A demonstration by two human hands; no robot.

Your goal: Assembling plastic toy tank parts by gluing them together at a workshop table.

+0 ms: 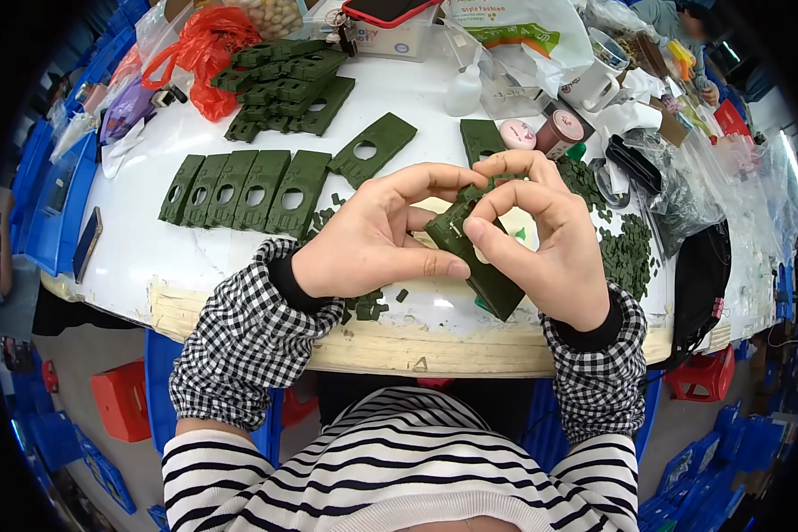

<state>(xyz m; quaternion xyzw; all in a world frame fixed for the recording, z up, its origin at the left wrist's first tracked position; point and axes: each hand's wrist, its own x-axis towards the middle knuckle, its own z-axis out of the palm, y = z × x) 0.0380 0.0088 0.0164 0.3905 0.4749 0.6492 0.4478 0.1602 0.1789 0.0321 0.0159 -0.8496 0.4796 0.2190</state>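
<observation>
Over the near edge of the table, both my hands hold a dark green plastic model vehicle hull [495, 288], tilted with its lower end toward me. My left hand [363, 235] curves around its left side, thumb along the near face and index finger at the upper end. The right hand [545, 235] is closed at the upper right part of the hull, thumb and index finger bent together against it. Whether a small piece sits between those fingertips is hidden. Small green plastic parts [368, 306] lie beside and below my left wrist.
Matching hulls stand in a row [255, 191] at left, with a stacked pile [288, 84] behind. Heaps of small green parts [628, 257] lie at right, near a black bag [705, 284]. A red plastic bag [206, 62], white bottle [464, 89] and mug [591, 86] stand farther back.
</observation>
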